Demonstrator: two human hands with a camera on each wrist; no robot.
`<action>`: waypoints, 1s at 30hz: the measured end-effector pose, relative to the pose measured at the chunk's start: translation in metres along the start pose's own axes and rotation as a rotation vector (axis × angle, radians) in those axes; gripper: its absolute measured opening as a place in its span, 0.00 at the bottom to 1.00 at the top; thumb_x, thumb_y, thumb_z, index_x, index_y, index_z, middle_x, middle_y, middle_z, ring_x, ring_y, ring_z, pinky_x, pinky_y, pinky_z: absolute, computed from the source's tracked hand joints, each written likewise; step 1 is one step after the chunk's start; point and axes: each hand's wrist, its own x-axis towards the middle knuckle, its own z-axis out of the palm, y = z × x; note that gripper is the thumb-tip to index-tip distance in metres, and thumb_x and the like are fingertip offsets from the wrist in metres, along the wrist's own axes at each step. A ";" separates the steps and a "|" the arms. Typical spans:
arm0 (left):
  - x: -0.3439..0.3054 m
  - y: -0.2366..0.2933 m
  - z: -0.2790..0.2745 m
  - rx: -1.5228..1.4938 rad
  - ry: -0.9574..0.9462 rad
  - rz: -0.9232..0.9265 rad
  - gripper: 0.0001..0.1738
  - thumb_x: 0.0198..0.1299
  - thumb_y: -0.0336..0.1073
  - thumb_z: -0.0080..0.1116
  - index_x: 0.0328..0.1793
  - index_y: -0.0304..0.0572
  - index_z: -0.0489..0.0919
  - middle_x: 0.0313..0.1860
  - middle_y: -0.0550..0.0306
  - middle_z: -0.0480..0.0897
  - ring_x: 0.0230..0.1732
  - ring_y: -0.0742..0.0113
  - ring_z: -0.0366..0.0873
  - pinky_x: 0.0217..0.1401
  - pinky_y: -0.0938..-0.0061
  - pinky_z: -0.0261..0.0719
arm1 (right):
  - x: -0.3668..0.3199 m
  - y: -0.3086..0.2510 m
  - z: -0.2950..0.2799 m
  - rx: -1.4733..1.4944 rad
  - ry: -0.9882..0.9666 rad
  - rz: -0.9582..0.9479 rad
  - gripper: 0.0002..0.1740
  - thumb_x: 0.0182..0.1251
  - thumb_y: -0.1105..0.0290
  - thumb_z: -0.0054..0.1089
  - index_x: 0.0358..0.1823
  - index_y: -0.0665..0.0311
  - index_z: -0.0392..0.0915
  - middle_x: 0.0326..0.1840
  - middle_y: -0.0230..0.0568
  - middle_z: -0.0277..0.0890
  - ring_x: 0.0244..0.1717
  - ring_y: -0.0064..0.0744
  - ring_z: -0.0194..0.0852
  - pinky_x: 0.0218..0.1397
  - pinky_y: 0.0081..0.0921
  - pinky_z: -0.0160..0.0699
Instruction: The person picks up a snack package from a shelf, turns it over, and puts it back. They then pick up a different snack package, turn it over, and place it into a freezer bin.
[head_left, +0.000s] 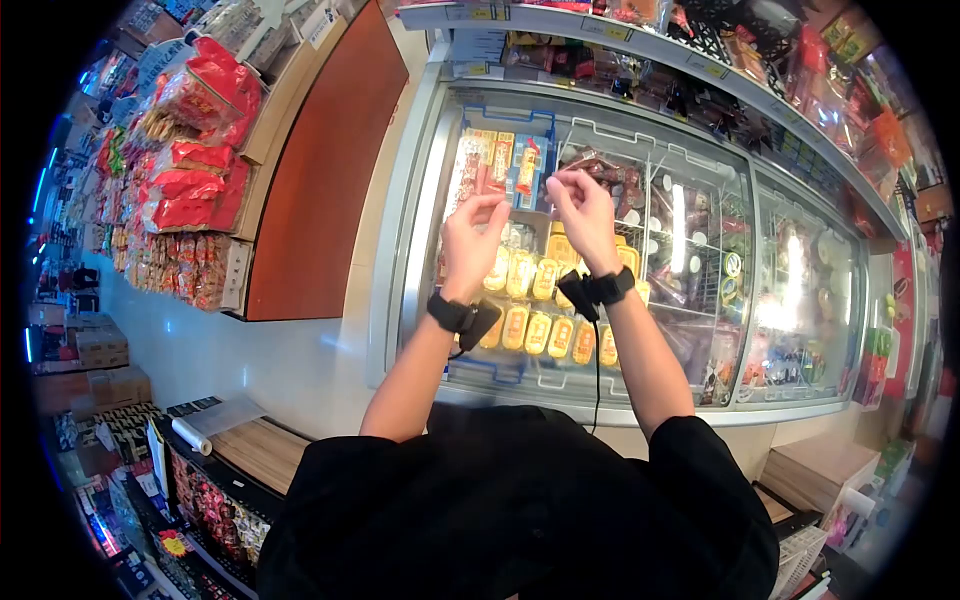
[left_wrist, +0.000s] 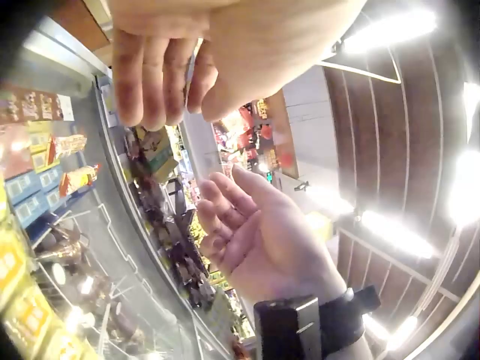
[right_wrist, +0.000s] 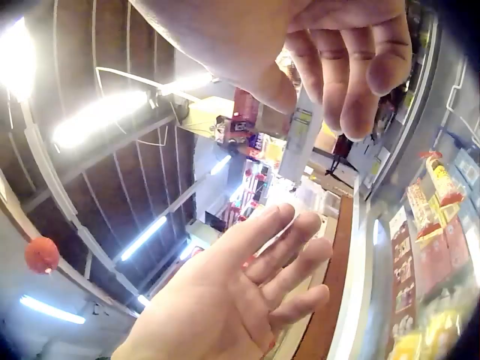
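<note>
Two hands, left [head_left: 474,246] and right [head_left: 587,220], hover apart over the freezer [head_left: 408,235], fingers loosely bent, both empty. Two red-and-yellow packets [left_wrist: 69,147] lie inside, near its far left corner. Only the right wrist view shows one round red object [right_wrist: 42,256].

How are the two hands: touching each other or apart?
Apart. The head view shows a plain gap between the left hand and right hand, with packages visible through it.
</note>
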 end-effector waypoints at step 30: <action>-0.239 0.028 -0.139 -0.264 0.074 -0.281 0.14 0.70 0.40 0.56 0.51 0.36 0.80 0.43 0.55 0.86 0.39 0.73 0.83 0.36 0.80 0.78 | -0.276 -0.020 0.091 0.139 -0.415 0.050 0.11 0.71 0.67 0.59 0.43 0.70 0.81 0.27 0.34 0.81 0.26 0.18 0.75 0.32 0.18 0.75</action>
